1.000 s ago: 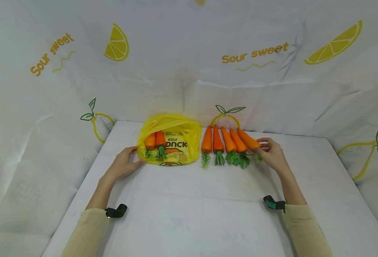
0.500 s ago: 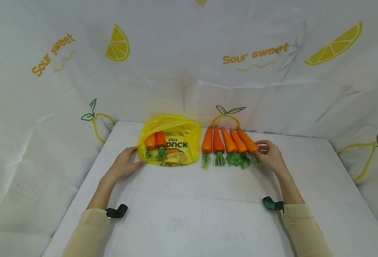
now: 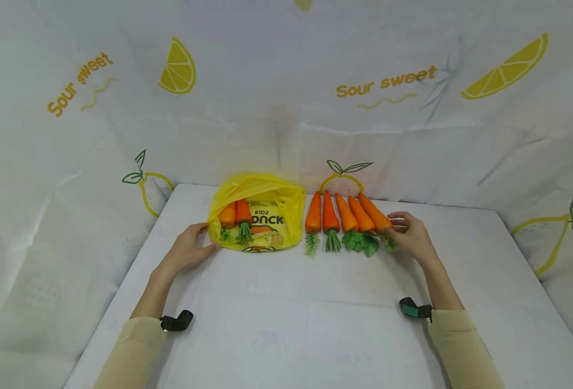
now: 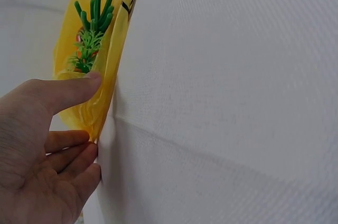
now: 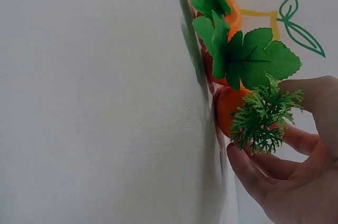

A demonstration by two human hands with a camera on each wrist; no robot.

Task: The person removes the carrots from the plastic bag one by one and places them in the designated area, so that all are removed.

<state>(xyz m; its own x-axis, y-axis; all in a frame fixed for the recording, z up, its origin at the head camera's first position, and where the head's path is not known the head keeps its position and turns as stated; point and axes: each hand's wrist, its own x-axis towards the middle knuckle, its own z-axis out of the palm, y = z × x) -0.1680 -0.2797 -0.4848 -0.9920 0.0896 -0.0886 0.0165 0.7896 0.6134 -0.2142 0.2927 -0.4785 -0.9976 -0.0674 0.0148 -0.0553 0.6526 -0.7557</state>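
Observation:
A yellow plastic bag (image 3: 293,216) lies with its mouth toward me, and two carrots (image 3: 244,210) with green tops show inside it. At its left edge, my left hand (image 3: 186,249) holds the bag, thumb above and fingers (image 4: 74,155) at the lower edge. To the right of the bag, several orange carrots lie side by side, tips away from me. My right hand (image 3: 413,236) grips the thick end of the rightmost carrot (image 3: 375,214), with thumb and fingers on either side. Feathery green leaves (image 5: 264,118) of that carrot partly hide the grip in the right wrist view.
The white-covered table (image 3: 286,313) extends in front of the carrots and bag. A white cloth wall (image 3: 267,129) with lemon prints rises right behind them. Broad green leaves (image 5: 259,57) of a neighbouring carrot lie beside the right hand.
My right hand has shifted slightly left with the rightmost carrot, bringing it closer to its neighbour; over the last half second it stays put. The left hand and bag have not moved.

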